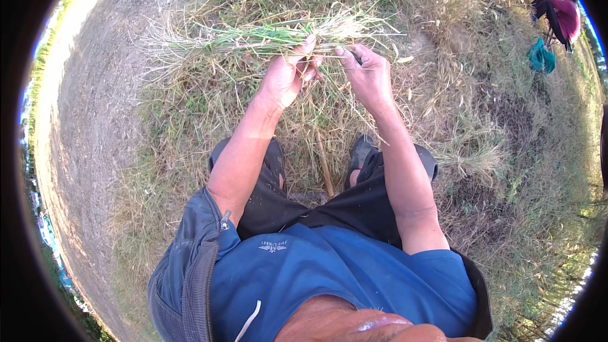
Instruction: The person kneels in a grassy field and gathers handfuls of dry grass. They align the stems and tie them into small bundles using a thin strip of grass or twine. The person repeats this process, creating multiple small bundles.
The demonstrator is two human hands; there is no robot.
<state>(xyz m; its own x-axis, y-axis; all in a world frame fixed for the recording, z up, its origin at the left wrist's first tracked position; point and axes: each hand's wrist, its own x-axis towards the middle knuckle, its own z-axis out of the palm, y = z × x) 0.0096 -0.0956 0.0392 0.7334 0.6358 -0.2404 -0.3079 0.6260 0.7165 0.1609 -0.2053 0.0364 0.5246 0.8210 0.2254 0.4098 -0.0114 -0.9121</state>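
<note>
A long bundle of cut grass (251, 40), part green and part dry, lies crosswise in front of me, above the grassy ground. My left hand (287, 71) grips it right of its middle, thumb on top and fingers curled beneath. Close beside it, my right hand (368, 71) pinches some thin grass stems (327, 50) between thumb and forefinger, just below the bundle's pale right end. Loose stalks trail down past my right wrist. Whether the pinched stems wrap around the bundle cannot be made out.
A wooden stick (324, 164) lies between my shoes. Bare dirt track (99, 80) runs along the left, and matted dry grass (460, 80) covers the right. At the far upper right a seated person (560, 16) is near a teal cloth or bag (541, 57).
</note>
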